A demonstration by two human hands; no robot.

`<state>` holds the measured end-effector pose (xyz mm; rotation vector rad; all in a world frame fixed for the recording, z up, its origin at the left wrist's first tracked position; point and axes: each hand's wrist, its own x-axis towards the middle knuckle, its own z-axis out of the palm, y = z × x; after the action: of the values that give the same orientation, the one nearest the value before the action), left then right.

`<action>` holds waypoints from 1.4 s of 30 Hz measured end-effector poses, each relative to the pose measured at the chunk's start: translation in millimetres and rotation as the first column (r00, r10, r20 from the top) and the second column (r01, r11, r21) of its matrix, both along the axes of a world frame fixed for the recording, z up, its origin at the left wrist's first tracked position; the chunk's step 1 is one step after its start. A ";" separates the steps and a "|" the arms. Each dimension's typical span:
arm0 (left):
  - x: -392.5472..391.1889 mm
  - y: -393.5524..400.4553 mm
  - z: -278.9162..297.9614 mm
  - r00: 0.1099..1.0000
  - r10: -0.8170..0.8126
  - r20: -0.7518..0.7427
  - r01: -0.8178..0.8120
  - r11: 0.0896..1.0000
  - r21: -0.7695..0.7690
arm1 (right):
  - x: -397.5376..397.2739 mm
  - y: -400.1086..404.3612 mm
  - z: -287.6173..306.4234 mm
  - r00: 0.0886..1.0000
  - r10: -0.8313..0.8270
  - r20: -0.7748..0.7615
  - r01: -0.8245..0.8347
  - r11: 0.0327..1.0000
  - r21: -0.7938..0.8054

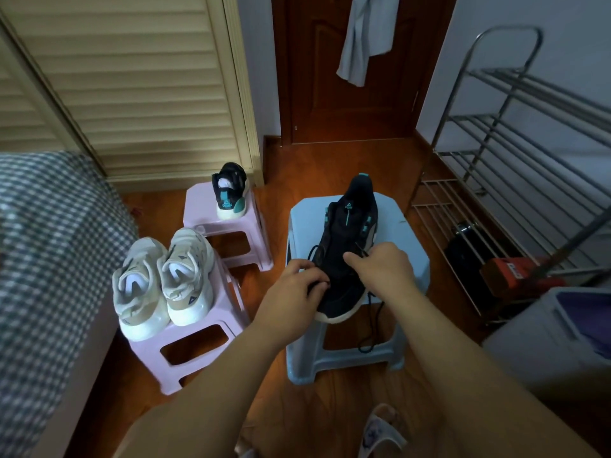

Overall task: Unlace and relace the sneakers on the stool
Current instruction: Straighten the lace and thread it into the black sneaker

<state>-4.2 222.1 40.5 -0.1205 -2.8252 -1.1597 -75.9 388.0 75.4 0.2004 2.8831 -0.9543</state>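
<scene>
Both hands, left hand [299, 280] and right hand [383, 266], pinch the loose black lace [372, 325] in curled fingers [352, 258] over a black teal-trimmed sneaker [347, 249] on the blue stool [307, 219].

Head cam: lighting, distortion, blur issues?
Head view: dim room with dark corners; fisheye bends the rack and louvred door; black lace nearly lost against the black sneaker; left hand and right hand slightly soft.
</scene>
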 end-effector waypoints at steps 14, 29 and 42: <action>-2.3 4.4 -3.1 0.999 -0.026 -0.042 0.023 0.998 -0.062 | -1.5 2.1 0.3 0.961 -0.264 0.076 0.256 0.763 -0.594; -35.3 -17.1 265.0 0.955 0.222 -0.198 -0.008 0.684 0.730 | -16.4 16.0 212.0 0.891 0.079 -0.448 -0.365 0.711 -0.601; -27.2 21.8 554.8 0.938 0.151 -0.313 0.080 0.784 0.616 | -2.8 10.9 501.3 0.690 0.050 -0.722 -0.597 0.604 -0.529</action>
<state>-31.4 243.9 595.3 -0.1972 -2.0055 -1.7884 -78.6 399.0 576.7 -0.9261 2.4778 -2.3444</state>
